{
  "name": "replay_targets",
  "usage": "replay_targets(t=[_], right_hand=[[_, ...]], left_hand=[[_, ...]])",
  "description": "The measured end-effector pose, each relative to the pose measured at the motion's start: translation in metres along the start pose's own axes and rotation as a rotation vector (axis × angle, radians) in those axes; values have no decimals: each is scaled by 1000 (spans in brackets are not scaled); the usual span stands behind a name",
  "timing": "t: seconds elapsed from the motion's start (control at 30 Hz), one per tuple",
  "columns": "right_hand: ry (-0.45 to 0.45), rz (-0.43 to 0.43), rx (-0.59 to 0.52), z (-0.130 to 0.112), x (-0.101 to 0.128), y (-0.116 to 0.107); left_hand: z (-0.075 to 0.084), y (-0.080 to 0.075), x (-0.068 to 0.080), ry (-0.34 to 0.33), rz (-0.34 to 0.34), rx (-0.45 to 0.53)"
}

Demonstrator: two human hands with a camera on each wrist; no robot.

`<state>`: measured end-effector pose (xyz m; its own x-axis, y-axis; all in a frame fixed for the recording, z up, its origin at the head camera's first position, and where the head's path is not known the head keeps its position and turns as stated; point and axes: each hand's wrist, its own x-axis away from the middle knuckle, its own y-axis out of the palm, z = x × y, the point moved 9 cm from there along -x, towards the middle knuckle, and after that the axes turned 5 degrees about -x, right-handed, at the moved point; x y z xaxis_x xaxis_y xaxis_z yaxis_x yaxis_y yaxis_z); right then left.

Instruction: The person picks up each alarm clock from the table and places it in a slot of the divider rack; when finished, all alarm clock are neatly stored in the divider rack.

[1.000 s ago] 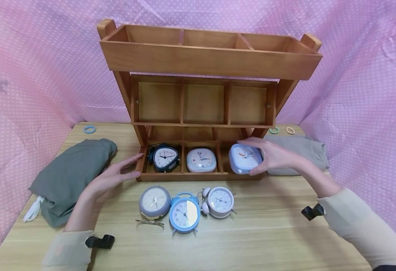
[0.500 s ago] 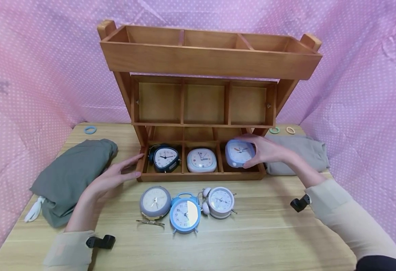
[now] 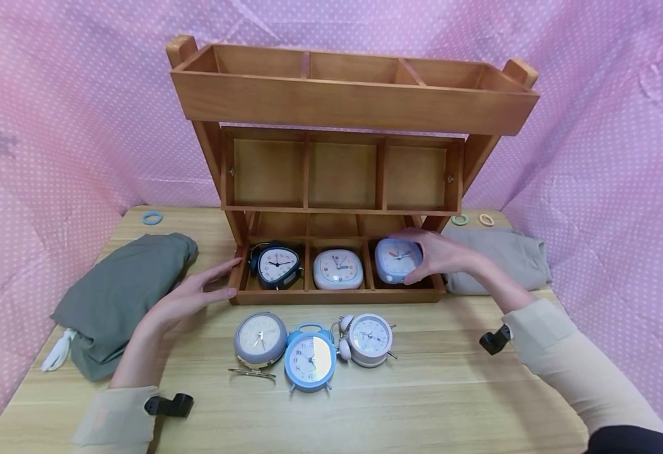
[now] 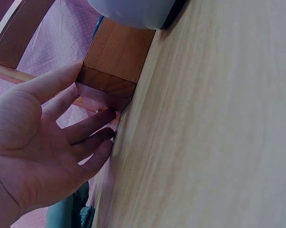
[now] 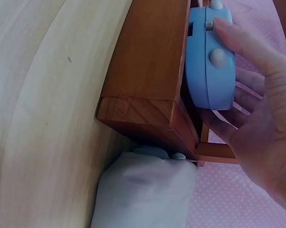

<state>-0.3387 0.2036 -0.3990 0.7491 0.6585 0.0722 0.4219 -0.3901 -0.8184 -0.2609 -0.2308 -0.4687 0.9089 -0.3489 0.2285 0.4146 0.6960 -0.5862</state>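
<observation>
A three-tier wooden rack (image 3: 354, 101) stands on the table. Its bottom tray (image 3: 331, 295) holds a dark triangular clock (image 3: 277, 266), a white square clock (image 3: 337, 269) and a light blue square clock (image 3: 397, 260) (image 5: 210, 61) in the right compartment. My right hand (image 3: 436, 255) (image 5: 257, 123) grips the blue clock with thumb and fingers around it. My left hand (image 3: 195, 293) (image 4: 43, 147) lies flat with straight fingers touching the tray's left corner (image 4: 112, 71). In front of the tray stand a grey round clock (image 3: 260, 339), a blue twin-bell clock (image 3: 310, 359) and a white twin-bell clock (image 3: 368, 339).
A folded green-grey cloth (image 3: 118, 296) lies left of the rack and a lighter grey cloth (image 3: 501, 255) (image 5: 145, 190) on the right. Small rings lie at the back: blue (image 3: 151, 217), green (image 3: 459, 219), beige (image 3: 486, 219). Pink dotted fabric surrounds the table (image 3: 422, 403).
My right hand has carried the blue square clock from the tray's front right edge back and down into the right compartment. The left hand has stayed at the tray's corner.
</observation>
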Motion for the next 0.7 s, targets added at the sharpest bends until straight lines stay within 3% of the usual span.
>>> replay_targets(t=[0.7], right_hand=[[31,-25,-16,10,-3,12]], left_hand=[[2,0,1,4,1,21]])
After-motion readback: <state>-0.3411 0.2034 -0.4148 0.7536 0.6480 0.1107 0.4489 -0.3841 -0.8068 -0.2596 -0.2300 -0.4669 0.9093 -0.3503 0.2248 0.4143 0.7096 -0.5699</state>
